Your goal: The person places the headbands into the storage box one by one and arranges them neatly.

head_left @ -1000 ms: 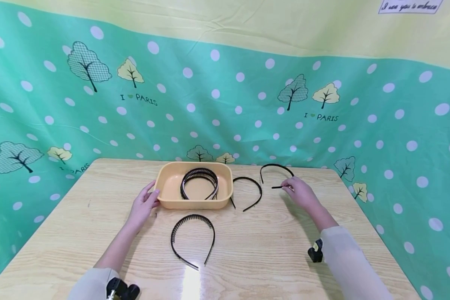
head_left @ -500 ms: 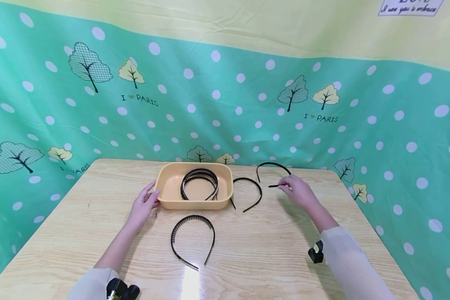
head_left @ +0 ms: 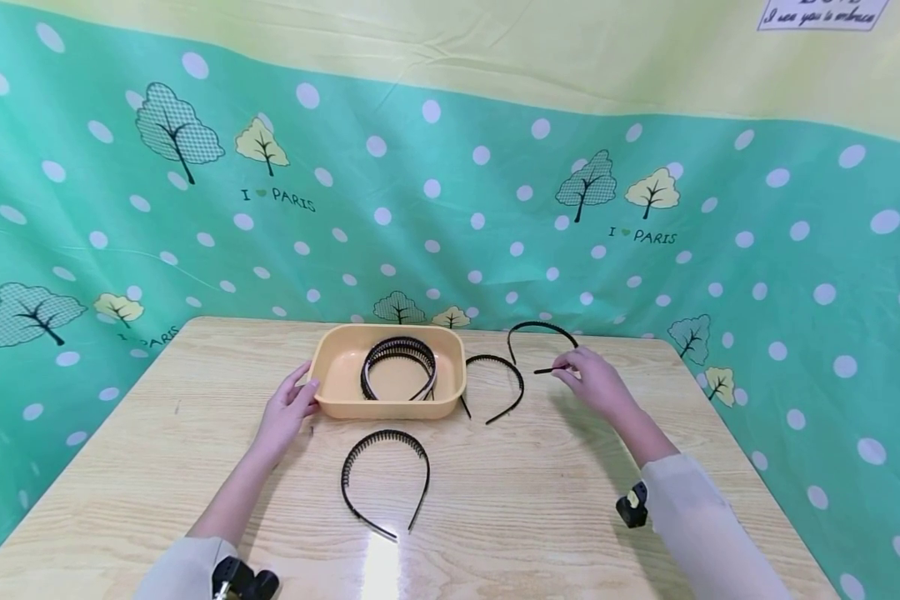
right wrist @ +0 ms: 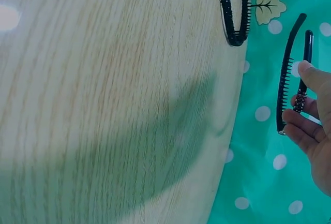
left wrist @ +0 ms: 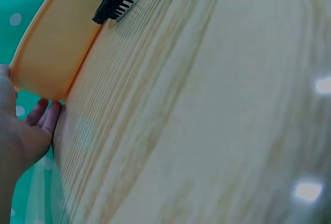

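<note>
At the left end of a pale orange plastic tray [head_left: 330,409], my left hand [head_left: 285,414] holds the tray, with the thumb at its rim. The left wrist view has other fingers [left wrist: 50,118] against the tray's lower corner. Inside the tray lie black toothed headbands [head_left: 399,346], looped together. My right hand [head_left: 594,381] pinches a black headband [head_left: 542,324] between thumb and fingers near one end. In the right wrist view this headband [right wrist: 284,84] shows comb teeth along its inner side and speckled dots near the fingers; part of it is hidden by them.
Another black headband [head_left: 521,385] lies against the tray's right side, partly hidden by it. A toothed headband [head_left: 387,434] lies in front on the wooden table [head_left: 540,517]. A green dotted cloth [head_left: 480,200] hangs behind the table and at its right side.
My right hand has shifted slightly left with the headband, bringing it closer to the one beside the tray. My left hand and the tray have stayed put.
</note>
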`<state>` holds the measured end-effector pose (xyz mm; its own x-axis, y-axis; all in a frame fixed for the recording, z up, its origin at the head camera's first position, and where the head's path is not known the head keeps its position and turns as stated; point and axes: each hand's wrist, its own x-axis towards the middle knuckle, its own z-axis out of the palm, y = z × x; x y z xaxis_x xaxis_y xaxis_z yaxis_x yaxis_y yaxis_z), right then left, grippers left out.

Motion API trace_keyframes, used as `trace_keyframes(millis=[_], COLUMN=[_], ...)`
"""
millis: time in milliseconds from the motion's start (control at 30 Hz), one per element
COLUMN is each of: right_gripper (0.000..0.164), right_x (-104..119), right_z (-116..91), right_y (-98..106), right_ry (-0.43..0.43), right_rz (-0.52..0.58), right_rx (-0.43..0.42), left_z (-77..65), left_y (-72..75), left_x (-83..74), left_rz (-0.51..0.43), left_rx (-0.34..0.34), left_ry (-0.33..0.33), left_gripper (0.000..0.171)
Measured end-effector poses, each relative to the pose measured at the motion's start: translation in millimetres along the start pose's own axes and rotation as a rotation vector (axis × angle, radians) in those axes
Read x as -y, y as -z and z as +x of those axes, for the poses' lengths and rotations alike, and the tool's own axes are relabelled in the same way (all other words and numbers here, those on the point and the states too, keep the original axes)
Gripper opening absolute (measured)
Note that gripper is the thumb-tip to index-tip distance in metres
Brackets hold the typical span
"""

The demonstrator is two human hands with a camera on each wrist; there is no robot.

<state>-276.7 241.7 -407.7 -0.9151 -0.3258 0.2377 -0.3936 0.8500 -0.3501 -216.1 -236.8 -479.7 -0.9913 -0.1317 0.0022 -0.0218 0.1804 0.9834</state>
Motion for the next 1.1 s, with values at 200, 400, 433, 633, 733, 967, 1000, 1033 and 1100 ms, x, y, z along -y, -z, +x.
trace_keyframes(millis=[200, 400, 433, 633, 733, 967, 1000, 1033, 1100], right_gripper=[0.015, 0.015, 0.014, 0.014, 0.014, 0.013, 0.014, 0.014, 0.013], right_x=[4.0, 7.1, 7.4, 8.6, 9.7, 14.8, 15.9, 16.4, 18.1], right_z=[-0.5, -0.5, -0.5, -0.5, 0.7, 2.7, 2.7, 2.7, 3.0], right_y=[1.9, 3.2, 3.2, 1.4, 0.1, -0.2, 0.0, 0.2, 0.4], right_ry=[0.005, 0.024, 0.029, 0.043, 0.054, 0.064, 0.062, 0.063, 0.066], right_rz=[0.007, 0.016, 0.018, 0.016, 0.014, 0.027, 0.029, 0.029, 0.029], right_rx=[0.005, -0.008, -0.013, -0.014, -0.014, -0.015, -0.013, -0.011, -0.012], left_z=[0.2, 0.4, 0.4, -0.3, -0.5, -0.4, -0.4, -0.4, -0.3], left_y=[-0.4, -0.4, -0.5, -0.4, 0.0, -0.1, -0.1, -0.1, -0.2], left_x=[0.0, 0.1, 0.3, 0.7, 0.3, -0.2, -0.3, -0.4, -0.5], left_rz=[-0.001, 0.003, 0.005, 0.020, 0.023, 0.021, 0.019, 0.017, 0.015], left_rx=[0.004, -0.001, -0.002, -0.003, -0.003, -0.005, -0.007, -0.007, -0.009], left_ry=[0.001, -0.002, -0.001, 0.007, 0.008, 0.007, 0.005, 0.004, 0.005], left_gripper=[0.063, 0.063, 0.063, 0.063, 0.063, 0.063, 0.063, 0.063, 0.063])
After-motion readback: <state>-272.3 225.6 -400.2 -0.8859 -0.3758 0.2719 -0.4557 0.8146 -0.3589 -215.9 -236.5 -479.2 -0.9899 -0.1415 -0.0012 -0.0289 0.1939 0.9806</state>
